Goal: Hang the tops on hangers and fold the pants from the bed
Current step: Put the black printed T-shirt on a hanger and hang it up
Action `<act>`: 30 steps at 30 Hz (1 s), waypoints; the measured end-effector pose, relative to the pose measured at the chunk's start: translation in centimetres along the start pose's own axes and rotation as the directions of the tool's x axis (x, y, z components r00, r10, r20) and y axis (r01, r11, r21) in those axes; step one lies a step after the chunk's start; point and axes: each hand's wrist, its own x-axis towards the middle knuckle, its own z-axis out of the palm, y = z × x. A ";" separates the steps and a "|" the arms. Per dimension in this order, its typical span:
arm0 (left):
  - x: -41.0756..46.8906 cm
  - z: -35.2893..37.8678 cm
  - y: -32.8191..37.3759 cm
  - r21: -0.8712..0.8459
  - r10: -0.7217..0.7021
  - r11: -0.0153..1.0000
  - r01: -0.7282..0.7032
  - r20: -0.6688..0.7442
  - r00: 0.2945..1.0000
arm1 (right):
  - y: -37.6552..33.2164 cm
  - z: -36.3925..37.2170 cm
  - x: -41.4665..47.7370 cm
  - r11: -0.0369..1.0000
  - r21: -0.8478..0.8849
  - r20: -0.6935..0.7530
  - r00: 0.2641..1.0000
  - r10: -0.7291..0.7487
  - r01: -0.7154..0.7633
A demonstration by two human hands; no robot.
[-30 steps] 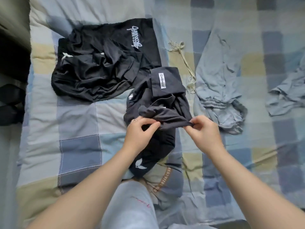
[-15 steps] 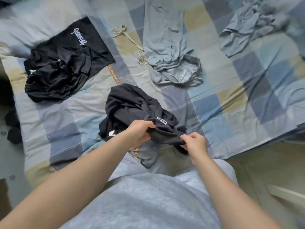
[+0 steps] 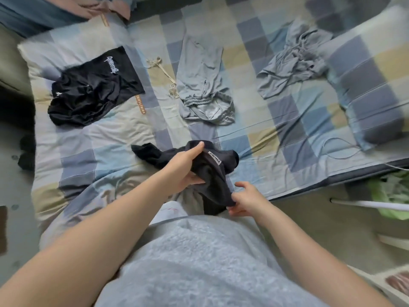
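Observation:
A dark garment with a white label [image 3: 218, 171] hangs bunched at the near edge of the bed, partly lifted off it. My left hand [image 3: 184, 167] grips its upper part, thumb on top of the cloth. My right hand [image 3: 244, 199] pinches its lower hem close to my body. Another black garment with white script [image 3: 93, 91] lies crumpled at the left of the bed. Grey pants [image 3: 202, 85] lie in the middle, waistband toward me. A second grey garment [image 3: 292, 60] lies crumpled at the far right.
The checked bedspread [image 3: 287, 129] covers the bed. A beige cord [image 3: 163, 74] lies between the black garment and the grey pants. A thin cable [image 3: 345, 151] lies at the right edge. Something green [image 3: 389, 193] and a white bar [image 3: 365, 203] are on the floor at right.
The camera has pulled back and swung, showing more of the bed. Both hands have drawn the dark garment toward my body and off the bed, the right hand now lower on the hem.

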 end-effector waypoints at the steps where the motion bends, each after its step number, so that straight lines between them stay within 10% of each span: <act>1: -1.6 -0.2 0.4 -0.017 0.012 1.000 -0.012 0.028 1.000 | -0.4 -0.2 -1.3 0.999 -0.049 0.021 1.000 -0.001 0.002; 8: -10.4 -5.3 2.5 -0.076 0.272 0.962 -0.263 0.138 0.952 | -5.0 2.4 -5.9 0.760 -0.495 -0.063 0.855 -0.514 0.420; 13: -15.9 -9.6 4.0 -0.016 0.432 0.899 -0.437 0.195 0.881 | -7.9 9.3 -9.9 0.362 -0.662 0.273 0.662 -0.699 0.656; 22: -21.2 -17.6 4.7 0.075 0.678 0.733 -0.676 -0.012 0.735 | -9.7 16.4 -12.3 0.262 -0.618 0.085 0.394 -0.915 0.741; 30: -19.6 -17.0 4.5 0.631 0.881 0.415 -0.655 -0.100 0.462 | -12.8 15.7 -15.1 0.441 -0.168 0.104 0.461 -0.881 0.882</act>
